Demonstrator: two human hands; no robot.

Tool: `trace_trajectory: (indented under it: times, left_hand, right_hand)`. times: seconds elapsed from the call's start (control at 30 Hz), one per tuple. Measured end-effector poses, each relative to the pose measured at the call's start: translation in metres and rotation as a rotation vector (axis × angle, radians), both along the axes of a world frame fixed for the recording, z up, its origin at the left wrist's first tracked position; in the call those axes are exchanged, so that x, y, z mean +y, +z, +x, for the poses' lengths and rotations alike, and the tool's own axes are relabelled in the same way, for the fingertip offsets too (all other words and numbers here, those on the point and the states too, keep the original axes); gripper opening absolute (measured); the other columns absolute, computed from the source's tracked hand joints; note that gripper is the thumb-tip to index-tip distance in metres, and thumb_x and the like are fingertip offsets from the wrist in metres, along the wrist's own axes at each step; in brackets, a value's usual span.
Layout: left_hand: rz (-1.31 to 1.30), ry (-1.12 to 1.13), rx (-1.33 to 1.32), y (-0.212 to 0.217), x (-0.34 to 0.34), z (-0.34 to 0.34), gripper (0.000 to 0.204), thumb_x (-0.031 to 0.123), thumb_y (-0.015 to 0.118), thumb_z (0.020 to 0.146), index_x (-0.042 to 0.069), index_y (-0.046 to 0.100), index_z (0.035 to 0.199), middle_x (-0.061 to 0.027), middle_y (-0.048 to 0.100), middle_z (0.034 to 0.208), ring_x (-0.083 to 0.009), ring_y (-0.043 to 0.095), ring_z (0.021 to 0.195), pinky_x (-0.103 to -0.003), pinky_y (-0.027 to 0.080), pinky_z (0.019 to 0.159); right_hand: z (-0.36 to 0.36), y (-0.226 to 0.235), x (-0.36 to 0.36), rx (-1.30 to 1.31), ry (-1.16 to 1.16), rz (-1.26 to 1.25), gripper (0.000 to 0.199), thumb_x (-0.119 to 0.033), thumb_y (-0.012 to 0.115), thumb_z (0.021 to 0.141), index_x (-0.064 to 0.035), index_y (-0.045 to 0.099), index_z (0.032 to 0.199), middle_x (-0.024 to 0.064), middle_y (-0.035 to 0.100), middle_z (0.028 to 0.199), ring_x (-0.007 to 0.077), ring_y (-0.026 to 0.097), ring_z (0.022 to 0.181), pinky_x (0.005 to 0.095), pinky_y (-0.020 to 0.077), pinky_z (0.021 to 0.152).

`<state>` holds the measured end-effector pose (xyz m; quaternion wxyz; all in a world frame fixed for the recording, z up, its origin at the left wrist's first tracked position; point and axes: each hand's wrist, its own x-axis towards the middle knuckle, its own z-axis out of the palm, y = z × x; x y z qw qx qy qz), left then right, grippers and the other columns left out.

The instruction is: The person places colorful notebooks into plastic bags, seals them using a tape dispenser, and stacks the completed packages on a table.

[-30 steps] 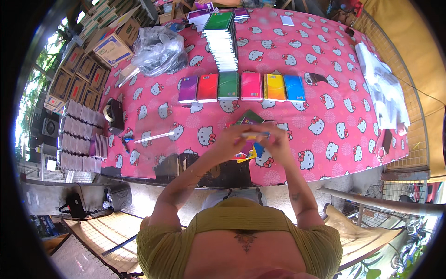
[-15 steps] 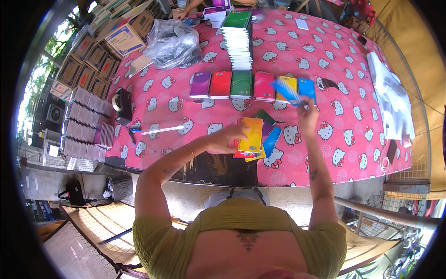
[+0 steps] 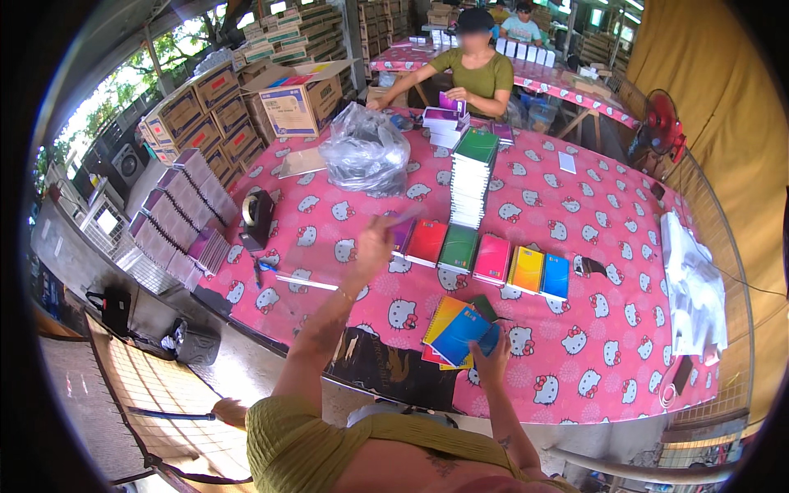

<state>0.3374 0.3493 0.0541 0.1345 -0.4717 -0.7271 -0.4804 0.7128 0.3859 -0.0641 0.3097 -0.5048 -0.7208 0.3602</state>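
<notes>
The view has tipped up since 0.5 s ago: the far end of the table (image 3: 625, 205), with its pink cartoon-cat cloth, now shows, and so does a co-worker in a green shirt (image 3: 481, 74) at the top centre, hands on a stack of purple notebooks (image 3: 444, 123).

The left hand (image 3: 374, 242) was low beside the fanned notebooks then. It is now raised near the centre of the frame, over the left end of the row of notebooks (image 3: 485, 259), fingers pinched on a thin purple notebook (image 3: 403, 218) that is motion-blurred. The right hand, which reached up to the blue end of the row 0.5 s ago, has dropped to lower centre. That right hand (image 3: 493, 366) is closed on a fan of notebooks (image 3: 456, 329), blue on top, yellow and red beneath, held just above the near table edge.

The row runs left to right through the centre: purple, red, green, pink, yellow, blue, 6 in all, lying flat and side by side. Just behind it stands a tall stack with a green notebook on top (image 3: 472, 177). A crumpled clear plastic bag (image 3: 366, 152) lies upper centre-left, a black tape dispenser (image 3: 256, 215) sits at the left edge, and a white cloth (image 3: 694, 287) drapes over the right end.
</notes>
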Motion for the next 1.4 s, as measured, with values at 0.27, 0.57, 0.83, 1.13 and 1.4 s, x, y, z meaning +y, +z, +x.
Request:
trace_trajectory:
  times: [0.27, 0.57, 0.83, 1.13, 1.4]
  left_hand:
    - [-0.423, -0.604, 0.338, -0.028, -0.004, 0.157, 0.041, 0.016, 0.065, 0.079, 0.008, 0.060, 0.119, -0.0161, 0.056, 0.121, -0.0365, 0.055, 0.111, -0.054, 0.041, 0.089]
    - [-0.550, -0.114, -0.681, -0.099, -0.042, 0.177, 0.074, 0.031, 0.065, 0.085, 0.003, 0.034, 0.146, -0.0242, 0.049, 0.135, -0.0446, 0.049, 0.123, -0.053, 0.039, 0.103]
    - [-0.444, -0.478, 0.258, -0.045, -0.134, 0.126, 0.075, 0.009, 0.075, 0.073, 0.008, 0.042, 0.141, -0.0220, 0.041, 0.148, -0.0413, 0.044, 0.133, -0.053, 0.035, 0.109]
    - [-0.120, -0.885, -0.245, -0.027, -0.137, 0.087, 0.078, 0.010, 0.084, 0.072, 0.007, 0.038, 0.136, -0.0163, 0.048, 0.137, -0.0315, 0.045, 0.132, -0.048, 0.035, 0.111]
    - [-0.120, -0.870, -0.891, -0.092, -0.107, 0.100, 0.093, 0.013, 0.085, 0.071, 0.003, 0.026, 0.141, -0.0140, 0.048, 0.134, -0.0226, 0.049, 0.126, -0.039, 0.044, 0.104]
  right_hand:
    - [-0.021, -0.006, 0.009, 0.308, 0.060, -0.186, 0.080, -0.031, 0.081, 0.080, -0.0042, 0.039, 0.143, 0.0188, 0.048, 0.136, 0.0317, 0.049, 0.122, 0.0420, 0.0416, 0.101]
    - [-0.071, 0.024, 0.004, 0.754, 0.202, -0.688, 0.040, -0.019, 0.078, 0.084, -0.0045, 0.058, 0.115, 0.0058, 0.066, 0.100, 0.0153, 0.067, 0.079, 0.0340, 0.0567, 0.069]
    - [-0.052, 0.059, 0.001, 0.692, 0.261, -1.397, 0.046, -0.020, 0.078, 0.081, -0.0025, 0.056, 0.116, 0.0137, 0.070, 0.100, 0.0259, 0.072, 0.086, 0.0404, 0.0608, 0.078]
    - [-0.060, 0.096, -0.033, 0.688, 0.276, -0.609, 0.096, -0.059, 0.060, 0.088, -0.0028, 0.017, 0.154, 0.0218, 0.020, 0.158, 0.0280, 0.020, 0.147, 0.0444, 0.0167, 0.119]
    - [-0.121, 0.030, -0.085, 0.756, 0.368, -0.161, 0.110, -0.025, 0.086, 0.075, -0.0056, 0.013, 0.155, 0.0148, 0.035, 0.148, 0.0239, 0.035, 0.138, 0.0409, 0.0334, 0.113]
